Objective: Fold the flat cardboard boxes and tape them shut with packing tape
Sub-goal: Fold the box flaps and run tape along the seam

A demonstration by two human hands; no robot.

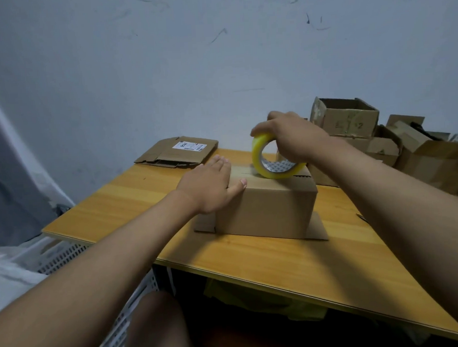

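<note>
Here the box (264,206) stands on the tabletop (133,200) under both hands, its top flaps folded down, its bottom flaps splayed flat on the wood. The left hand (210,185) lies flat on the near-left end of the top, fingers straight, thumb over the front edge, pressing the flaps shut. The right hand (292,137) curls over the tape roll (272,157), which stands on edge on the seam; a glossy strip seems to run from it toward the left hand.

The box looks light and hollow, so it would likely skid or cave if pushed hard; pressing near the edges, where the walls stiffen it, seems safest. The roll is rigid and best gripped across its rim. The film is thin, and probably sticks to itself if let slack.

Beyond the left hand lies a flat carton (178,152); past the right hand sits a pile of boxes (381,142).
</note>
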